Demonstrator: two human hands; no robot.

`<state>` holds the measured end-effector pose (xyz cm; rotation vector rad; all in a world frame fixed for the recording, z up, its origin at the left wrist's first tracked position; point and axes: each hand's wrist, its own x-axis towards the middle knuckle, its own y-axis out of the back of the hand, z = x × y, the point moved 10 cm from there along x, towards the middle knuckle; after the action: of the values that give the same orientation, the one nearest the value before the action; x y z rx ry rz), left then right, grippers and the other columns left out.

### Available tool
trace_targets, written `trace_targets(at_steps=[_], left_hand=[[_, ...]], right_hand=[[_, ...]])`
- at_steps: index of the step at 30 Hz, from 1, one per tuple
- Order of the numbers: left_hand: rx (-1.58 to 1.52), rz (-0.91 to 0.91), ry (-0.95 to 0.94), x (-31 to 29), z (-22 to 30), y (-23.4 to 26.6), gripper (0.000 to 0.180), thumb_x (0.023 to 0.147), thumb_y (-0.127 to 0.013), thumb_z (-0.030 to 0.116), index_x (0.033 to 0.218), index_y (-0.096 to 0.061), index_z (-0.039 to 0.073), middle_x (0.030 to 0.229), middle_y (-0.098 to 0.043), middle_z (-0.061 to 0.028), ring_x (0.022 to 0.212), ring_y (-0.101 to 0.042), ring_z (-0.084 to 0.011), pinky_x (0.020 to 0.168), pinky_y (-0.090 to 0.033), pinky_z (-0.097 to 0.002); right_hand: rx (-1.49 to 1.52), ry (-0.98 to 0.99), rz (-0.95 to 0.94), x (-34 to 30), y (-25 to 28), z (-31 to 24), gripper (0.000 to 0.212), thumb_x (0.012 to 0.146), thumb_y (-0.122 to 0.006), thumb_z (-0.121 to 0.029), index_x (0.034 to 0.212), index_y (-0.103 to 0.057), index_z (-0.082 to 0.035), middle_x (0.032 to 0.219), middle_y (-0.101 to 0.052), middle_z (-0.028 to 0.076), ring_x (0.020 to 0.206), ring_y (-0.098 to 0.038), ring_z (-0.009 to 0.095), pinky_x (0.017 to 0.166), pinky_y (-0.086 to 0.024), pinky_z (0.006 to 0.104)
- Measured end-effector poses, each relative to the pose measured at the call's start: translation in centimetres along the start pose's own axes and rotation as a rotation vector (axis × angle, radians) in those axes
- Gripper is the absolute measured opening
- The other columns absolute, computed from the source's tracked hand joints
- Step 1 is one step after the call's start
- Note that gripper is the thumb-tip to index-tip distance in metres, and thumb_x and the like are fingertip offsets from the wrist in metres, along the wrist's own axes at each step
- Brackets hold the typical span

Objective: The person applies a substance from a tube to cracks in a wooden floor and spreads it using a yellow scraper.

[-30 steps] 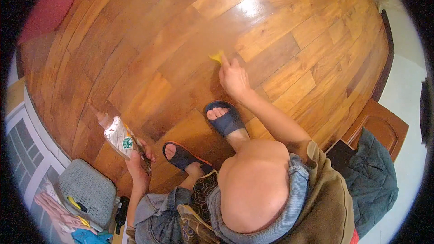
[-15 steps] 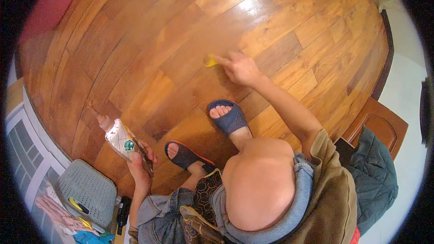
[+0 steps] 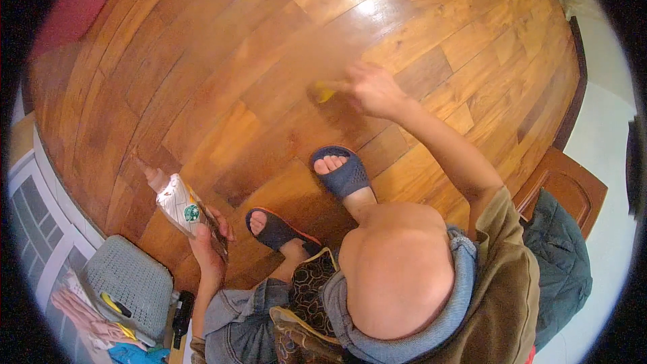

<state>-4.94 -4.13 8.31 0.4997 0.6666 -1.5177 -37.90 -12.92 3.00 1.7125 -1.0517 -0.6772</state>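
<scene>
My right hand (image 3: 375,91) is closed round a small yellow scraper (image 3: 326,92), held low over the wooden floor (image 3: 222,47); motion blurs the hand and the tool. Whether the scraper touches the boards I cannot tell. In my left hand (image 3: 207,249) is a white packaged tube (image 3: 180,207) with a round green emblem. Its pinkish-brown nozzle (image 3: 154,176) points away to the upper left, over the floor planks. Between the two hands are my feet in dark blue slide sandals (image 3: 345,175).
At the lower left stands a grey woven-textured box (image 3: 128,283), with pink and blue cloths (image 3: 87,317) and a yellow-black tool beside it. A dark bottle (image 3: 182,313) stands next to it. On the right, a dark green jacket (image 3: 558,249) hangs by a brown wooden panel (image 3: 573,189).
My right hand has moved a little to the right with the yellow scraper, which is now more blurred. My left hand and the tube have hardly moved.
</scene>
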Motion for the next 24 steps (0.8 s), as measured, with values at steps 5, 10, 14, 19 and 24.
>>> trace_targets(at_steps=[5,10,14,19,24], left_hand=[[0.019,0.065,-0.014,0.3,0.4,-0.6,0.047,0.076,-0.053,0.047,0.098,-0.043,0.007,0.063,-0.040,-0.0016,0.056,-0.041,-0.0136,0.051,-0.035,-0.0268],[0.024,-0.007,-0.043,-0.2,1.3,-1.0,0.053,0.078,-0.055,0.047,0.099,-0.043,0.001,0.064,-0.042,-0.0048,0.057,-0.043,-0.0136,0.050,-0.038,-0.0262],[-0.026,0.002,-0.031,-0.3,0.3,-0.1,0.053,0.077,-0.056,0.047,0.100,-0.042,0.000,0.064,-0.043,-0.0051,0.057,-0.043,-0.0136,0.050,-0.039,-0.0266],[0.004,0.009,-0.016,0.0,0.6,-0.8,0.054,0.077,-0.056,0.047,0.100,-0.042,0.000,0.066,-0.042,-0.0050,0.058,-0.043,-0.0132,0.051,-0.040,-0.0266],[-0.006,-0.006,-0.040,-0.3,1.0,-0.4,0.053,0.077,-0.055,0.046,0.100,-0.042,0.001,0.066,-0.041,-0.0047,0.058,-0.042,-0.0133,0.051,-0.039,-0.0261]], right_hand=[[-0.080,0.047,-0.313,3.9,-5.5,-2.4,0.014,0.069,-0.053,-0.014,0.076,-0.065,-0.012,0.080,-0.060,0.009,0.077,-0.058,0.026,0.062,-0.048,0.0355],[-0.220,-0.003,-0.388,3.4,-2.7,2.8,0.011,0.068,-0.053,-0.012,0.063,-0.063,-0.010,0.075,-0.063,0.011,0.077,-0.061,0.026,0.058,-0.049,0.0373],[-0.332,0.007,-0.294,3.1,-0.4,4.0,0.012,0.068,-0.053,-0.013,0.064,-0.064,-0.010,0.069,-0.062,0.011,0.073,-0.062,0.025,0.055,-0.049,0.0368],[-0.204,0.097,-0.303,6.3,-2.2,-3.5,0.013,0.069,-0.053,-0.014,0.063,-0.063,-0.010,0.067,-0.062,0.010,0.070,-0.062,0.026,0.055,-0.049,0.0365],[-0.149,0.080,-0.285,5.3,-5.3,-0.7,0.011,0.069,-0.053,-0.015,0.069,-0.063,-0.011,0.073,-0.063,0.010,0.072,-0.061,0.024,0.058,-0.049,0.0358]])
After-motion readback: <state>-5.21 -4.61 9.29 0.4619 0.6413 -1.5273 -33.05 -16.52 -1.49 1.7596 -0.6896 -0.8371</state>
